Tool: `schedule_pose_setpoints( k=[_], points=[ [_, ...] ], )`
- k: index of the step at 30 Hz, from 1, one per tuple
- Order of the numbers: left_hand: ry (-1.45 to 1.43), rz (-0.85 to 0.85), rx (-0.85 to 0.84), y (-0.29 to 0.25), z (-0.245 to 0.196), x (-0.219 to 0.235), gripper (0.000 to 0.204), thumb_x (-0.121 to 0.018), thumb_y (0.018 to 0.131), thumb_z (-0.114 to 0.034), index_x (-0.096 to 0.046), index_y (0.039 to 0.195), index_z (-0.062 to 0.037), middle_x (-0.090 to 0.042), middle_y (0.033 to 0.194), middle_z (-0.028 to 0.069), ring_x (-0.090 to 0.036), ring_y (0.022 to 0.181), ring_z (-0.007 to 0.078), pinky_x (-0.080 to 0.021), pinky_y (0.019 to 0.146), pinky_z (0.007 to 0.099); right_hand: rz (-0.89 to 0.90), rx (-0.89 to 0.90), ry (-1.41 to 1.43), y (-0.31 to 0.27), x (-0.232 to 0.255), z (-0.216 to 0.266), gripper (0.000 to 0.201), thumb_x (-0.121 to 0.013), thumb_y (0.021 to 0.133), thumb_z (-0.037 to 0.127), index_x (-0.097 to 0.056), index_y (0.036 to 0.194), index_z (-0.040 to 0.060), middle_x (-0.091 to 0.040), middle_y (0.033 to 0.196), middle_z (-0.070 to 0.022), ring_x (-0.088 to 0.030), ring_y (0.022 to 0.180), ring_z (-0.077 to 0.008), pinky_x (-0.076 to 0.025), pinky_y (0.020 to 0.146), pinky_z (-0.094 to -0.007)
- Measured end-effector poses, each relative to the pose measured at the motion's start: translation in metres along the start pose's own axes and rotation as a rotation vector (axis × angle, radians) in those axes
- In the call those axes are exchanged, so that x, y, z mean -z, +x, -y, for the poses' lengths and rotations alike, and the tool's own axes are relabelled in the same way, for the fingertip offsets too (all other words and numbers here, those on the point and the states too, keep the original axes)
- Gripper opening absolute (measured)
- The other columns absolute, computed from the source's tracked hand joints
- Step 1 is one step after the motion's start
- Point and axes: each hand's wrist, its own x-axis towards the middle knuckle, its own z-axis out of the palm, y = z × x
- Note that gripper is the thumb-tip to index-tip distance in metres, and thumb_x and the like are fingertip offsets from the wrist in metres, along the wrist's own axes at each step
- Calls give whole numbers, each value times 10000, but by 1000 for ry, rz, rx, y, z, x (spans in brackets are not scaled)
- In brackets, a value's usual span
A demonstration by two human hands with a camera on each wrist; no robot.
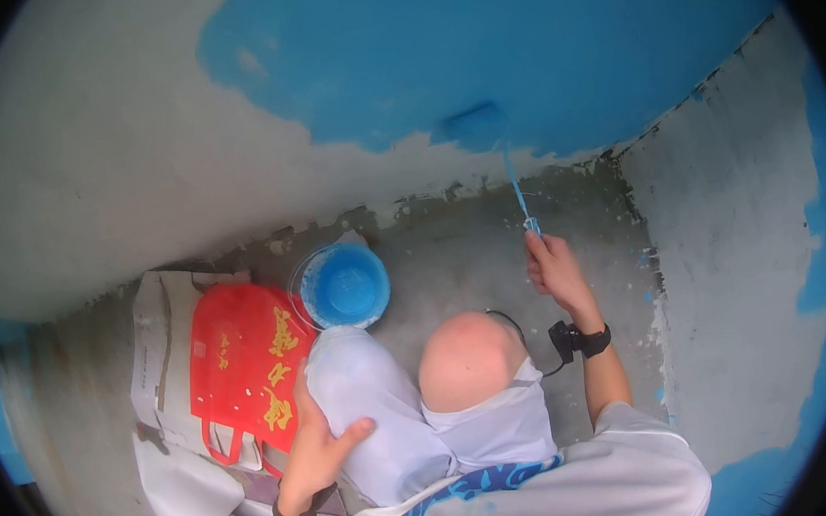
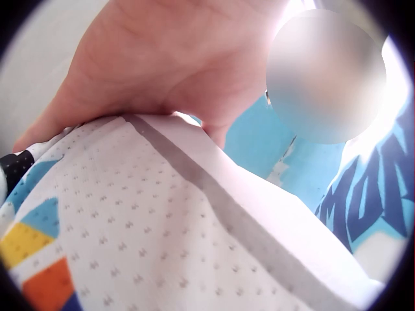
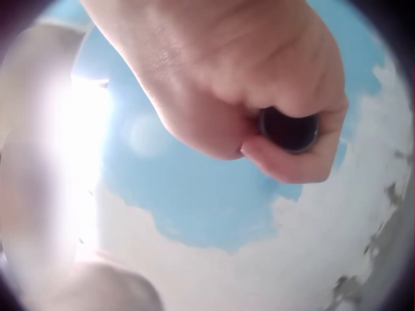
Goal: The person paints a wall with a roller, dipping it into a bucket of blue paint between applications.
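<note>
My right hand (image 1: 558, 271) grips the handle of a paint roller, its fingers curled round it. The handle's dark round end (image 3: 290, 131) shows in the right wrist view. A thin blue rod runs up from the hand to the roller head (image 1: 476, 121), which lies over the lower edge of the blue paint (image 1: 512, 37) on the wall. My left hand (image 1: 323, 440) rests on the left leg with its thumb spread; in the left wrist view it lies on the white dotted fabric (image 2: 142, 214). A bucket (image 1: 328, 313), blue inside, stands just beyond the left knee.
Left of the bucket lies a red bag (image 1: 246, 358) with yellow characters, over a whitish bag (image 1: 153, 341). The unpainted wall (image 1: 134, 163) is pale. At the right a grey wall (image 1: 723, 195) meets the painted one in a corner. The grey floor (image 1: 441, 246) is paint-spotted.
</note>
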Motion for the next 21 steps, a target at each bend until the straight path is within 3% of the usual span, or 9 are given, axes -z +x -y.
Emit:
schedule_pose_setpoints(
  k=[2,3,5,11,17,21],
  points=[
    [-13,12,-6,-2,2,0,1122,-803,845,-324,-56,1587,63,-254,1574,262,-308,1470,360,-262,1219,433,306,-197,626,-23,-1,36,424,-486,1088,461,-496,905,79,-384,624,68,-313,446,-19,-250,378,-215],
    [-12,10,-4,-5,1,0,1122,-803,845,-324,-56,1587,63,-254,1574,262,-308,1470,360,-262,1219,433,309,-198,627,-30,3,51,424,-486,1088,461,-496,905,79,-384,624,68,-313,446,-19,-250,378,-215],
    [-24,-3,3,-8,-2,0,1125,-798,850,-343,-52,1587,63,-250,1576,260,-305,1470,359,-262,1217,434,533,-301,985,-34,11,79,398,-457,1100,454,-465,903,108,-327,637,83,-279,441,-1,-209,351,-194],
    [-11,-12,-8,-10,0,0,1113,-799,848,-329,-65,1587,63,-250,1575,257,-296,1473,357,-260,1217,433,746,-562,1308,-16,34,98,379,-462,1103,425,-480,931,88,-349,641,77,-307,440,14,-186,318,-191],
    [8,-7,-19,-9,1,0,1094,-801,846,-319,-88,1586,56,-265,1562,255,-311,1461,366,-263,1215,436,894,-824,1659,9,8,98,378,-466,1107,382,-469,965,32,-389,670,44,-361,459,-12,-205,318,-216],
    [32,-11,-23,-11,-2,-1,1091,-800,848,-319,-88,1585,57,-263,1562,260,-310,1462,375,-263,1216,436,874,-752,1694,-8,26,100,388,-437,1115,383,-459,975,22,-395,673,26,-377,461,-32,-208,319,-228]
  ],
)
